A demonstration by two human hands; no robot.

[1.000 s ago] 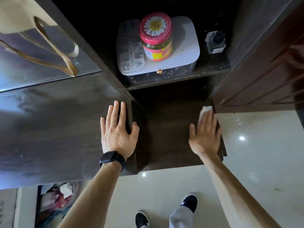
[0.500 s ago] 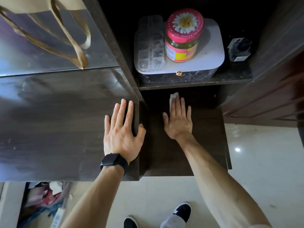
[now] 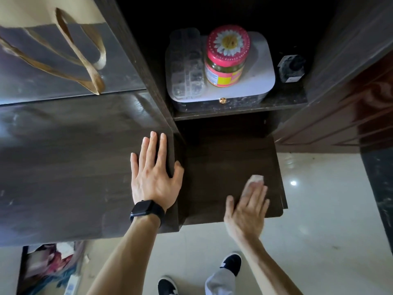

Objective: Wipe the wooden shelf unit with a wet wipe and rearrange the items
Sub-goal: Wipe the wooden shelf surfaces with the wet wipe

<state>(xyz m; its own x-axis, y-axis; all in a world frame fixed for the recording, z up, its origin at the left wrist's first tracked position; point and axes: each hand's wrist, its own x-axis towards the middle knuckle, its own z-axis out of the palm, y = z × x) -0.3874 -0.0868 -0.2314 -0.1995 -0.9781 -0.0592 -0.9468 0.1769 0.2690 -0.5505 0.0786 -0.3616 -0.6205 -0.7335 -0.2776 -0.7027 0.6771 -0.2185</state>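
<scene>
the left hand (image 3: 156,177) is laid flat and wide on the top panel of the wooden shelf unit (image 3: 74,167). its fingers are straight and its thumb is set at the panel's right edge. nothing is held in it. a dark watch (image 3: 146,209) is worn at that wrist.

over on the right, the right hand (image 3: 246,211) is spread flat too, and the wet wipe (image 3: 256,179) is pressed beneath its fingertips. only a pale folded corner is seen past them. the wipe lies on the lower shelf (image 3: 223,158), toward its near right part, and the hand is blurred, so a wiping stroke is judged to be under way.

the wipe is expected to handle as light, limp and damp, and it is easily bunched or dragged out from under the fingers. it is best kept folded and pinned flat under the pads, not pinched at a corner. the shelf itself looks stiff and smooth, so firm pressure can be taken.

on the far shelf above, a jar (image 3: 226,58) with a pink daisy lid is stood on a white box (image 3: 262,69), just beside a clear organiser (image 3: 185,67) on the same lid. a small dark plug (image 3: 290,68) is set to the right of the box. the jar is probably glass, fairly heavy and breakable. it should be taken round its body and lifted off before the box is shifted.
</scene>
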